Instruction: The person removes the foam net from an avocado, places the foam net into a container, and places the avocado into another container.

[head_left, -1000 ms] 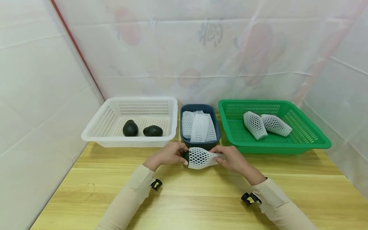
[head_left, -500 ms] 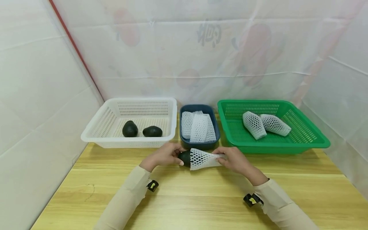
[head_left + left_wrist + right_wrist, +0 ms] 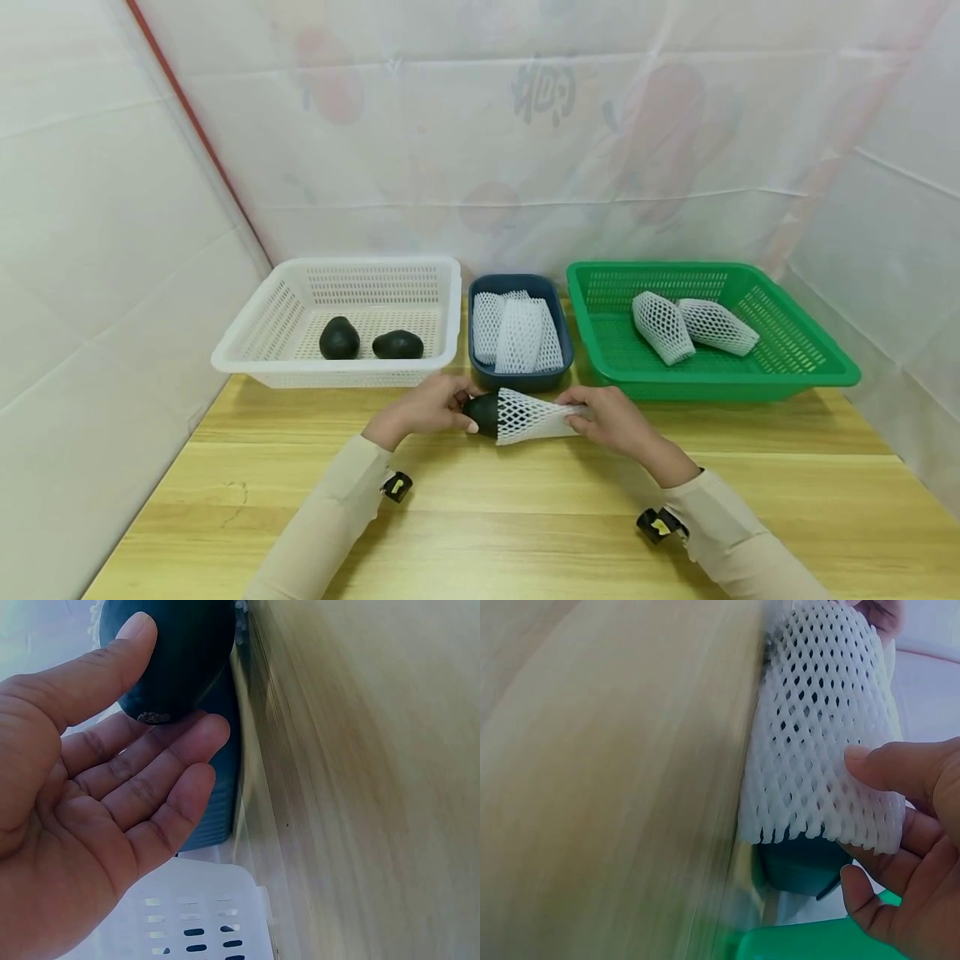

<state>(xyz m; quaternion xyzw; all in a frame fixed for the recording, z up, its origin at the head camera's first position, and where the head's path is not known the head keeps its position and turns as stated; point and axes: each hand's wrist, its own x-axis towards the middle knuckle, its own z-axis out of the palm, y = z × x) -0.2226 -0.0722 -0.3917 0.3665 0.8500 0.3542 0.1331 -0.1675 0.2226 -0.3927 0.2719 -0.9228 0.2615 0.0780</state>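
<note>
The avocado [image 3: 482, 414] is blackish green, the foam net [image 3: 529, 417] white diamond mesh, the tub [image 3: 521, 381] navy.

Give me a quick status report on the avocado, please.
Left hand pinching avocado at bare end. Right hand pinching foam net at loose end. Avocado partly inside foam net. Nothing visibly in the way.

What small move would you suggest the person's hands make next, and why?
Probably the left hand should ease the avocado a little farther out of the mesh sleeve while the right hand holds the sleeve's far end: the avocado is bare beside the left hand, the rest is covered, and more dark skin shows than a second ago.
</note>
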